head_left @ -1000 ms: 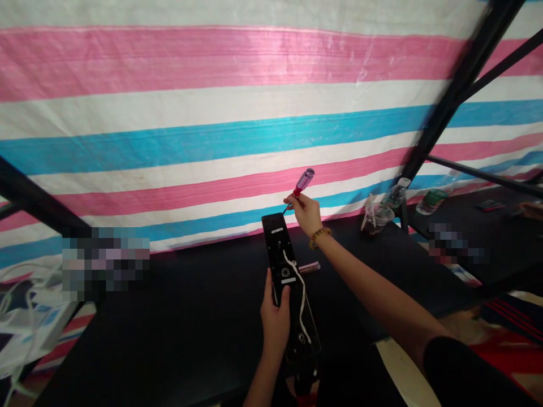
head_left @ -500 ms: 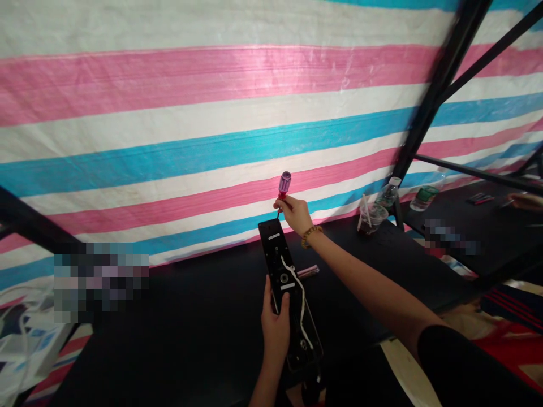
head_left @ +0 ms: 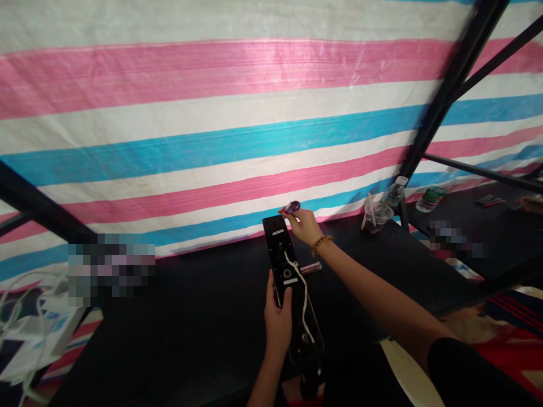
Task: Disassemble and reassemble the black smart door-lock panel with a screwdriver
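Observation:
My left hand [head_left: 279, 322] grips the long black device [head_left: 278, 240] by its left edge, thumb on top. The device lies at a slant above the dark table, and a white cable [head_left: 304, 294] runs along its face. My right hand [head_left: 306, 226], with a beaded bracelet on the wrist, is at the device's far end. Its fingers are closed on a screwdriver with a purple handle [head_left: 292, 207], which is tilted over to the right. The screwdriver's tip cannot be made out. A pinkish slim packet [head_left: 311, 268] lies just right of the device.
On the black table [head_left: 178, 333], a plastic cup [head_left: 376, 217] and a clear bottle [head_left: 394, 191] stand at the back right. Another bottle [head_left: 431, 199] lies on the neighbouring table. White cables [head_left: 40, 316] hang at the left. Black frame bars [head_left: 449, 96] rise before a striped sheet.
The screwdriver has gone from upright to tilted, its handle lower and further right. My right hand stays near the device's far end. The view has shifted slightly.

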`<state>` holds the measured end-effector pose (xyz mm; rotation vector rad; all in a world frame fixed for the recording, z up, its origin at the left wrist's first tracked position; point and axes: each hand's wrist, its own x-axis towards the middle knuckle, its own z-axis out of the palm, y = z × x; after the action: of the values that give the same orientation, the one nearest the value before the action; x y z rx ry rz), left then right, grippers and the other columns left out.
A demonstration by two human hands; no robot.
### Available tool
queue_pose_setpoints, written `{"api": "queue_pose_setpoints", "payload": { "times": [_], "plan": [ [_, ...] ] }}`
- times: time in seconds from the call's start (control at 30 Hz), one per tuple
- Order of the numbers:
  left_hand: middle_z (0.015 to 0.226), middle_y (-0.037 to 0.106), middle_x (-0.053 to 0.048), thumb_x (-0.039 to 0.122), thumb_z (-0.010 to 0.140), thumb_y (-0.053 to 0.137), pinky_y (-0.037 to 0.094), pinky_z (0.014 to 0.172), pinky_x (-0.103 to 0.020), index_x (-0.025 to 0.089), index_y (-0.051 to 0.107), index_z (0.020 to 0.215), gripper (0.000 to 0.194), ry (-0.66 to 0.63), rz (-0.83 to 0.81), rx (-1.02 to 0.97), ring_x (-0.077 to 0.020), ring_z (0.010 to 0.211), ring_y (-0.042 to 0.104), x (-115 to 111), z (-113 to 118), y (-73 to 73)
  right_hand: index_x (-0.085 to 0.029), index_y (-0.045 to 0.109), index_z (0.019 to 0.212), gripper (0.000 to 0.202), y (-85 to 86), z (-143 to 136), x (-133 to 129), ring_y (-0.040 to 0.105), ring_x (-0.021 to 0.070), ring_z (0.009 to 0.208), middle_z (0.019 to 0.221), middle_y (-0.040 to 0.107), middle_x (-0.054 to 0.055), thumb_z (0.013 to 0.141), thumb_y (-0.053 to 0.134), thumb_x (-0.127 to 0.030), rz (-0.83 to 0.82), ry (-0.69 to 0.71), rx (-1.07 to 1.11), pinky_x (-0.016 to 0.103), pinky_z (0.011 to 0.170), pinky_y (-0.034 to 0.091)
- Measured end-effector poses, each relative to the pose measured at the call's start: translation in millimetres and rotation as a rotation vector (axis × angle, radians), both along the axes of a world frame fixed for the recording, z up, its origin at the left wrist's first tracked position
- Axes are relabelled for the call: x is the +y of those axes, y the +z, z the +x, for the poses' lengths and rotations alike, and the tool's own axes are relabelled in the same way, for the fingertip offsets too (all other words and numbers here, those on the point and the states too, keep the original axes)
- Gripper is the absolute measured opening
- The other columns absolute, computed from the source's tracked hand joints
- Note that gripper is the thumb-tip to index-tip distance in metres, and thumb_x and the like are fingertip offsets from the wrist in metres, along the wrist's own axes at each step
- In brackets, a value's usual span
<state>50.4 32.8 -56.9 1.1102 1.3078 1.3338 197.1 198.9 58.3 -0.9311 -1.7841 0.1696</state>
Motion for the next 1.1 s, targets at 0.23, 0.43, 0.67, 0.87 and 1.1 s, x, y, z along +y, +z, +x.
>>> {"api": "queue_pose_setpoints", "payload": {
  "times": [0.23, 0.43, 0.67, 0.87, 1.1],
  "plan": [
    [0.153, 0.052, -0.009, 0.047, 0.094, 0.060, 0.040, 0.116, -0.039, 0.027, 0.034, 0.156, 0.071, 0.001, 0.026, 0.018, -0.0250, 0.139, 0.051, 1.4, -1.6, -5.1, -0.024, 0.073, 0.114, 0.033, -26.3, 4.6, -9.2, 0.075, 0.0216, 0.104, 0.112, 0.078, 0.005, 0.093, 0.050, -0.015, -0.076, 0.076, 0.147, 0.036, 0.093, 0.059],
    [0.157, 0.046, -0.008, 0.045, 0.094, 0.061, 0.035, 0.120, -0.039, 0.027, 0.035, 0.156, 0.069, 0.004, 0.036, 0.016, -0.0240, 0.144, 0.044, 1.3, -1.9, -5.4, -0.024, 0.074, 0.112, 0.032, -17.2, 8.9, -13.0, 0.074, 0.0221, 0.102, 0.112, 0.078, 0.006, 0.092, 0.051, -0.015, -0.109, 0.090, 0.119, 0.037, 0.092, 0.058],
    [0.156, 0.048, -0.008, 0.046, 0.093, 0.063, 0.037, 0.119, -0.040, 0.027, 0.039, 0.154, 0.068, 0.017, 0.055, 0.000, -0.0258, 0.142, 0.047, 0.6, -1.5, -5.8, -0.018, 0.077, 0.089, 0.021, 32.7, 1.2, 20.3, 0.071, 0.0194, 0.073, 0.081, 0.076, 0.006, 0.094, 0.061, -0.030, -0.122, -0.058, 0.068, 0.028, 0.068, 0.054],
    [0.154, 0.050, -0.010, 0.044, 0.092, 0.064, 0.039, 0.118, -0.040, 0.024, 0.040, 0.154, 0.069, 0.014, 0.069, -0.037, -0.0260, 0.140, 0.049, -0.6, 0.3, -4.7, -0.018, 0.073, 0.082, 0.006, 50.1, -9.9, 40.6, 0.068, 0.0190, 0.071, 0.075, 0.074, 0.003, 0.081, 0.075, -0.024, -0.134, -0.112, 0.113, 0.030, 0.070, 0.053],
    [0.155, 0.049, -0.009, 0.041, 0.094, 0.062, 0.037, 0.119, -0.038, 0.025, 0.037, 0.155, 0.068, -0.002, 0.068, -0.065, -0.0242, 0.142, 0.048, -2.1, 0.4, -4.9, -0.019, 0.069, 0.099, 0.018, 34.2, -20.4, 35.0, 0.073, 0.0235, 0.084, 0.092, 0.077, 0.010, 0.093, 0.053, -0.023, -0.111, -0.044, 0.113, 0.033, 0.072, 0.056]
  ]
}}
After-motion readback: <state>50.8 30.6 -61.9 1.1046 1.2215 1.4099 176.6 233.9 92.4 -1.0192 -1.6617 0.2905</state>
